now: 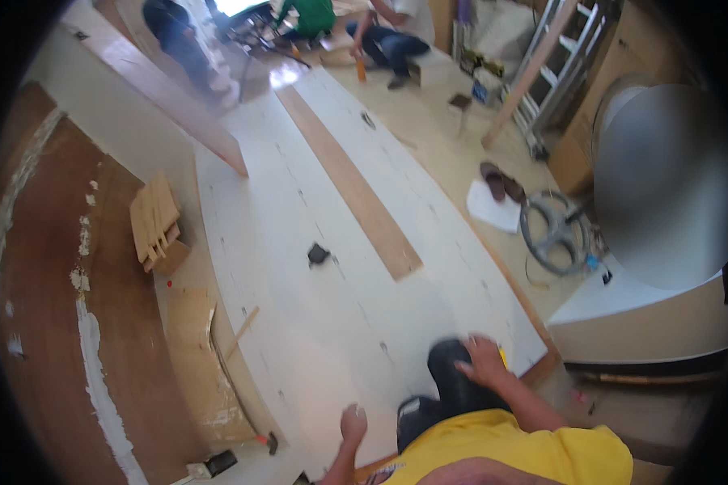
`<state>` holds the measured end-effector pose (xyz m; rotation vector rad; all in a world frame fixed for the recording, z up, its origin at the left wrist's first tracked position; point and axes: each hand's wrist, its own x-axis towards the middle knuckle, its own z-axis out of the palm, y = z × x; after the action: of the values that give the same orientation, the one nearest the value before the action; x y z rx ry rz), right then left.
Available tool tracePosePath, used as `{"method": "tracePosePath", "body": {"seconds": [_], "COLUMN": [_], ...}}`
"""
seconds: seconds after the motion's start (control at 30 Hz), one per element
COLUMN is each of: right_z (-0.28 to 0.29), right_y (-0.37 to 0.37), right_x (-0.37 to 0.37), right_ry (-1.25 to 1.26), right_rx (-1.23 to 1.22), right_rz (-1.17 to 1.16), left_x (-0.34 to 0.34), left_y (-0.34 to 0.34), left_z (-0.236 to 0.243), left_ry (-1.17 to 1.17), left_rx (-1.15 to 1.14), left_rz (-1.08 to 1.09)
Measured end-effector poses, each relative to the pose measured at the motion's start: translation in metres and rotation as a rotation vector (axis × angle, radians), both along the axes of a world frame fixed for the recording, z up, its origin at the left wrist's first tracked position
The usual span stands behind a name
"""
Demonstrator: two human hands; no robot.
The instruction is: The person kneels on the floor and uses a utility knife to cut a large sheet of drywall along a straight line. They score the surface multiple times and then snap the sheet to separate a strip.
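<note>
I kneel at the near end of a large white panel (299,339) marked with rows of short dark dashes. My left hand (353,422) is closed in a fist above the panel's near part; anything inside it is hidden. By my dark-trousered knee (446,360) is my right hand (485,361), its fingers curled and the thumb apart. A bit of something yellow (503,356) shows at its outer edge, too little to name. Farther up the panel lie a small black object (318,255) and a long, narrow brown board (348,182).
Left stand a brown curved panel (129,323), stacked wood pieces (155,222) and a hammer (267,441). Another long plank (170,93) reaches over the panel's left edge. On the right are shoes (501,182), a grey wheel (554,233) and a ladder (554,73). Several people crouch or stand beyond.
</note>
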<state>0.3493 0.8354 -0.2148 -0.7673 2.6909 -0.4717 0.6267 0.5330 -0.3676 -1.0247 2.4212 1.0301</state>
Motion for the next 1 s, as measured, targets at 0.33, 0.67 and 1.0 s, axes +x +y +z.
{"method": "tracePosePath", "body": {"seconds": [0.33, 0.67, 1.0], "right_z": [0.045, 0.066, 0.147], "right_y": [-0.104, -0.075, -0.02], "right_x": [-0.067, -0.099, -0.139], "right_ry": [-0.217, -0.553, -0.869], "right_rx": [0.103, 0.191, 0.196], "right_rz": [0.068, 0.015, 0.063], "left_x": [-0.015, -0.3, -0.256], "left_y": [-0.008, 0.047, -0.095], "left_z": [0.036, 0.137, 0.391], "left_ry": [-0.356, 0.216, 0.12], "left_rx": [0.135, 0.506, 0.04], "left_rz": [0.074, 0.274, 0.378]}}
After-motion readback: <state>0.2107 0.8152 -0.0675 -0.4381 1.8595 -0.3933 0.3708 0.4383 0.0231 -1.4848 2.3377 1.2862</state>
